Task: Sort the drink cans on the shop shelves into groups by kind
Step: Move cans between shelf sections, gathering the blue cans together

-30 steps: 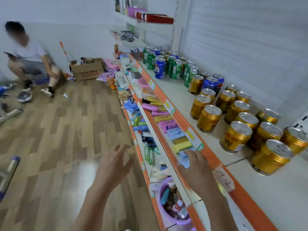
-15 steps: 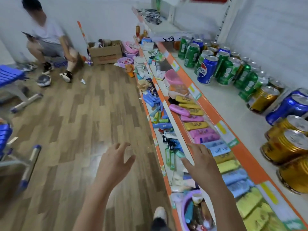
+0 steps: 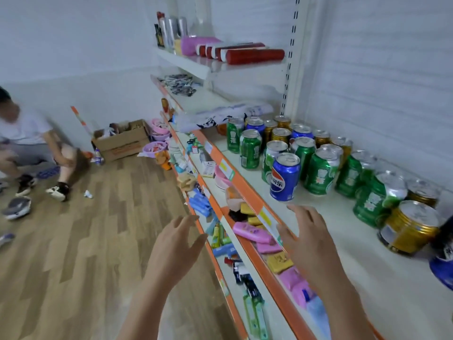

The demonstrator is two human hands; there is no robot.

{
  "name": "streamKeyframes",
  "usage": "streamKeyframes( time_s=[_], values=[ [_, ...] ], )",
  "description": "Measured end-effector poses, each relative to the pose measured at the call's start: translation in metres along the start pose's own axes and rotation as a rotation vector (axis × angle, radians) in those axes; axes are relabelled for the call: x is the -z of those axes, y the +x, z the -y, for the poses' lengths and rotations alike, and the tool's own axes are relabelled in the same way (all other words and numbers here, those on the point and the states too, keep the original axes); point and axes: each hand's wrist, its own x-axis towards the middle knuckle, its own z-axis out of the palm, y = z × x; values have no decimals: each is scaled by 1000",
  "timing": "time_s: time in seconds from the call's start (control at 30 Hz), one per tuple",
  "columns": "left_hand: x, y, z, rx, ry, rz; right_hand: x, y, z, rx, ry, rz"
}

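Note:
A white shelf (image 3: 343, 241) with an orange front strip carries mixed drink cans. A blue Pepsi can (image 3: 284, 177) stands nearest the front. Several green cans (image 3: 321, 171) stand around and behind it, with more blue cans (image 3: 255, 125) and gold cans (image 3: 280, 134) mixed in at the back. A squat gold can (image 3: 409, 227) stands at the right, and part of another blue can (image 3: 441, 268) shows at the right edge. My right hand (image 3: 306, 239) hovers over the shelf's front edge, fingers spread, empty, short of the Pepsi can. My left hand (image 3: 176, 246) hangs open over the aisle.
Lower shelves (image 3: 220, 202) below hold soap bars, pink packets and toothpaste. An upper shelf (image 3: 196, 62) carries red rolls and silver bottles. A person (image 3: 27, 148) crouches at the far left by a cardboard box (image 3: 122, 141). Wooden floor (image 3: 85, 241) fills the aisle.
The view has swung up and right along the shelf, bringing the green and blue cans closer. My right hand has risen from the lower shelves to the can shelf's front edge.

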Motion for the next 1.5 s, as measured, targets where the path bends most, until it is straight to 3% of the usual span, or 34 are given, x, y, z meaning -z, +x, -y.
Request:
streamKeyframes(
  time_s=[0.37,0.53,0.7,0.87,0.97,1.07,1.2,1.33,1.5],
  values=[
    [-43,159,-47,-346,-144,92,-18,111,-6,-193,31,-187],
    [-45,239,-78,-577,-259,69,-43,138,-4,-365,227,-284],
    [-52,304,-118,-853,-305,154,-55,145,4,-510,197,-394],
    [-77,350,-175,-1051,-52,322,-67,148,12,-636,98,-532],
    [-101,374,-199,-1157,141,516,-68,146,15,-706,85,-583],
    [-125,391,-209,-1196,240,720,-67,136,18,-754,66,-635],
    [-140,399,-210,-1169,161,804,-66,125,24,-767,32,-699],
    [-135,403,-208,-1061,-80,747,-68,117,27,-757,50,-718],
    [-79,395,-214,-872,-543,542,-67,102,30,-746,42,-751]
  ],
)
